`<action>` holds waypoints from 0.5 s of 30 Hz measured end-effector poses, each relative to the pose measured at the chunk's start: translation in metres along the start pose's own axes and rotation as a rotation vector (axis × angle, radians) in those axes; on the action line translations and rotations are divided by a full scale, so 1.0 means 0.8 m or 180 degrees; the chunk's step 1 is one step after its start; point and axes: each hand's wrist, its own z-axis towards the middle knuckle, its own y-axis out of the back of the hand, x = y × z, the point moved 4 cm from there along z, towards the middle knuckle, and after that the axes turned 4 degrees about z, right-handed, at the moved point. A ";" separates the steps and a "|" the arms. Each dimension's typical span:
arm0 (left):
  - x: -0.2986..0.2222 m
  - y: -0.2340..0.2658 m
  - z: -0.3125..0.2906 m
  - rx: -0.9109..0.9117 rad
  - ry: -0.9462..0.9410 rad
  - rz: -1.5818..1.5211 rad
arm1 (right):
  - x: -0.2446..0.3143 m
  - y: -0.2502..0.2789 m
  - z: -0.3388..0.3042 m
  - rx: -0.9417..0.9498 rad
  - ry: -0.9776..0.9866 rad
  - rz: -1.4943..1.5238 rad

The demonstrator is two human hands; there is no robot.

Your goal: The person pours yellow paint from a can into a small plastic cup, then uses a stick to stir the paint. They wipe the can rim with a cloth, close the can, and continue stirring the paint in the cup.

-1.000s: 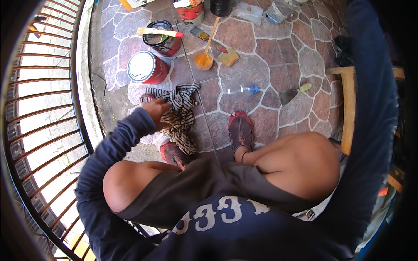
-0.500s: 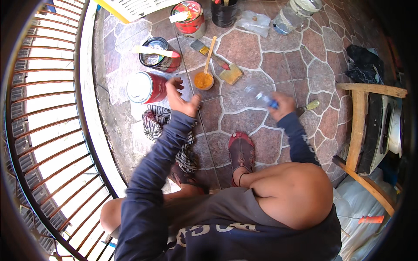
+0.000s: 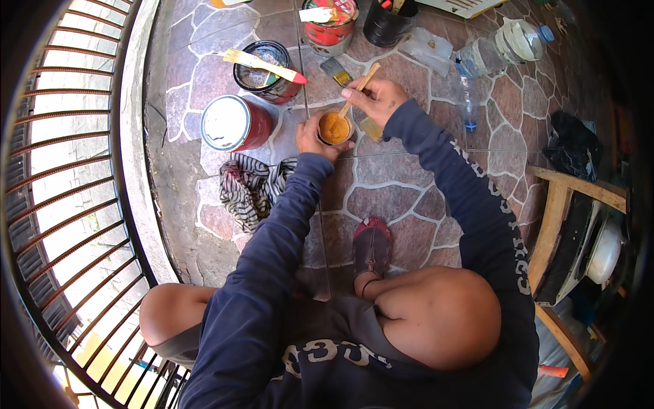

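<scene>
A small cup of orange-yellow paste [image 3: 335,128] stands on the stone-patterned floor, and my left hand [image 3: 315,139] is wrapped round its side. Between the fingertips of my right hand [image 3: 381,102] is a wooden stick [image 3: 359,88], its lower end in the paste. Partly hidden behind the right hand lies a flat paintbrush [image 3: 335,70], with another yellowish piece [image 3: 371,129] showing beside the cup. A red can with a white lid [image 3: 235,126] is left of my left hand.
Behind the cup stand an open can with a brush across it [image 3: 267,75], a red can [image 3: 330,31] and a black container [image 3: 388,24]. A small clear bottle [image 3: 468,102] lies right, near a large one [image 3: 504,51]. A striped cloth [image 3: 248,191] lies left; a wooden frame [image 3: 555,218] stands right.
My right hand has let go of the small bottle, which now lies farther right, and has taken the stick. My left hand has moved onto the cup. The view has shifted.
</scene>
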 end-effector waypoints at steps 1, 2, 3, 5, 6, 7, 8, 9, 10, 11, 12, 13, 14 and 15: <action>0.001 0.000 -0.001 -0.0024 0.0039 -0.0035 | 0.007 -0.002 0.003 0.0019 0.0263 -0.0152; 0.000 -0.001 -0.003 -0.0101 -0.0001 -0.0039 | 0.010 -0.001 0.003 0.0075 0.0300 -0.0441; -0.001 -0.001 -0.003 -0.0220 -0.0114 -0.0030 | 0.021 0.001 0.000 0.0046 0.0863 -0.0408; -0.001 -0.006 -0.003 -0.0294 -0.0204 -0.0235 | 0.039 0.007 -0.016 0.0052 0.1639 -0.0613; -0.001 -0.009 -0.003 -0.0290 -0.0213 -0.0309 | 0.041 0.010 -0.021 0.0061 0.1384 -0.0738; -0.002 -0.011 -0.002 -0.0314 -0.0244 -0.0632 | 0.044 0.014 -0.029 0.0083 0.1227 -0.0841; -0.003 -0.013 0.000 -0.0288 -0.0206 -0.0922 | 0.052 0.015 -0.037 0.0078 0.1247 -0.0891; -0.004 -0.015 0.000 -0.0206 -0.0063 -0.1114 | 0.057 0.011 -0.045 0.0237 0.1138 -0.0897; -0.010 -0.012 0.000 -0.0264 -0.0167 -0.1230 | 0.066 0.008 -0.052 0.0351 0.1220 -0.0859; -0.017 -0.011 -0.002 -0.0257 -0.0171 -0.1257 | 0.076 0.006 -0.057 0.0432 0.1291 -0.0814; -0.025 -0.007 -0.002 -0.0259 -0.0191 -0.1236 | 0.085 0.005 -0.060 0.0447 0.1384 -0.0779; -0.033 -0.002 -0.004 -0.0255 -0.0153 -0.1269 | 0.095 0.003 -0.061 0.0441 0.1465 -0.0733; -0.041 0.004 -0.006 -0.0248 -0.0120 -0.1253 | 0.103 0.003 -0.063 0.0514 0.1491 -0.0720; -0.051 0.011 -0.007 -0.0300 -0.0154 -0.1201 | 0.114 0.011 -0.062 0.0307 0.1595 -0.0725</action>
